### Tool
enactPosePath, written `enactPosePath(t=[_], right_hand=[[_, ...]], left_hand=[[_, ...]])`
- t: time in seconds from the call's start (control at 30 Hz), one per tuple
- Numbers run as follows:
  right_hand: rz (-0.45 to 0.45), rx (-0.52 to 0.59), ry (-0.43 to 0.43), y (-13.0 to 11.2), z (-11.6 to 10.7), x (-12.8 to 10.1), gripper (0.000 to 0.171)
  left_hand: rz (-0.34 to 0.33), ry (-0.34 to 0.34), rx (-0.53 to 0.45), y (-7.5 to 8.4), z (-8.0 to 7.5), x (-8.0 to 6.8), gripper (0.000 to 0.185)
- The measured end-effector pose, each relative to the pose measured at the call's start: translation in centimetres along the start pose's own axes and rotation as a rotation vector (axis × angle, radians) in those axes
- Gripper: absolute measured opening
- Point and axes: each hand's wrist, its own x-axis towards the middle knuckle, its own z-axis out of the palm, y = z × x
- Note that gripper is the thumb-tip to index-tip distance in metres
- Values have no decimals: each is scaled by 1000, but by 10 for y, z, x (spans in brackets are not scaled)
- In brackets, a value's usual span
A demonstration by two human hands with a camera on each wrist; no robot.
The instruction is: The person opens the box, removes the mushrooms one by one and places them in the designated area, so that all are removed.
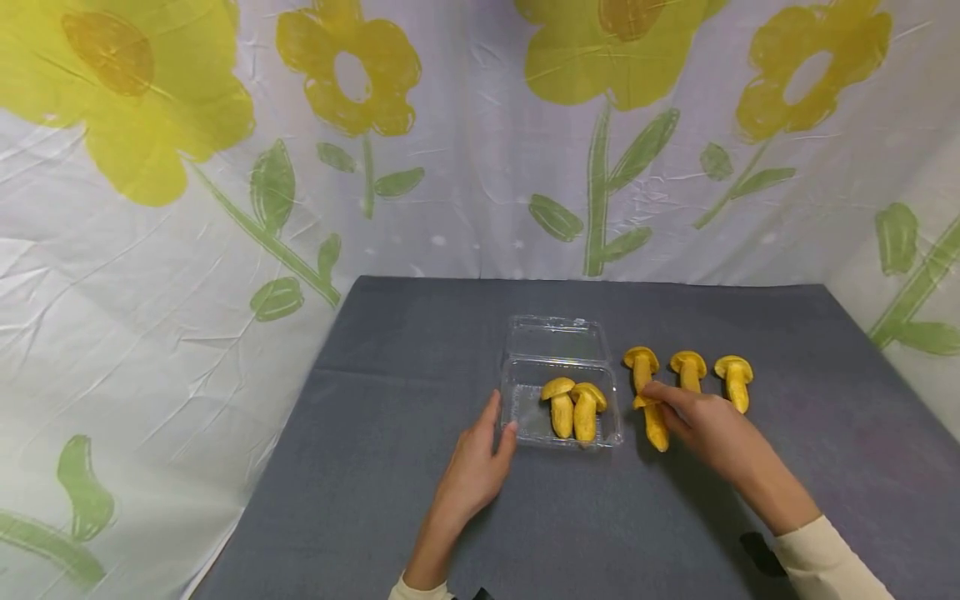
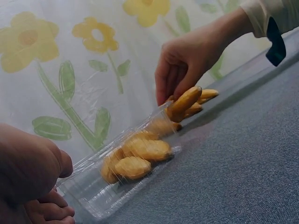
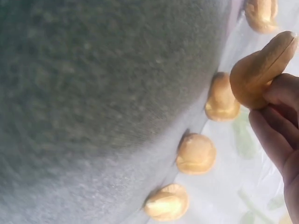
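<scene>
A clear plastic clamshell box [image 1: 525,417] lies on the table, its lid [image 1: 558,340] folded back. Two yellow mushrooms [image 1: 561,412] lie side by side in its base. My left hand [image 1: 471,467] holds the box by its left edge, thumb above and fingers lower in the left wrist view. To the right of the box, my right hand [image 1: 712,429] pinches another yellow mushroom [image 3: 257,72] by its cap, stem pointing toward me. Just beyond that hand, three similar mushrooms [image 1: 736,379] stand in a row, partly covered by the hand in the head view.
A dark grey cloth covers the table [image 1: 390,350]. White fabric with printed yellow flowers [image 1: 480,167] hangs behind and along both sides. A dark band [image 2: 276,42] sits at the right sleeve.
</scene>
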Motion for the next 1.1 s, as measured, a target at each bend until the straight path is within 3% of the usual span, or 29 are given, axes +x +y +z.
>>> enactPosePath(t=[0.43,0.8,1.1], right_hand=[[1,-19,-20,-2,3,-3,35],[-52,-28,5,-1,7,-7,36],[-69,11,-44,-5,-1,-6,42]], left_hand=[[-9,12,2,1,0,-1,62],[5,19,-3,0,1,-2,61],[-1,8,-2,1,1,-1,61]])
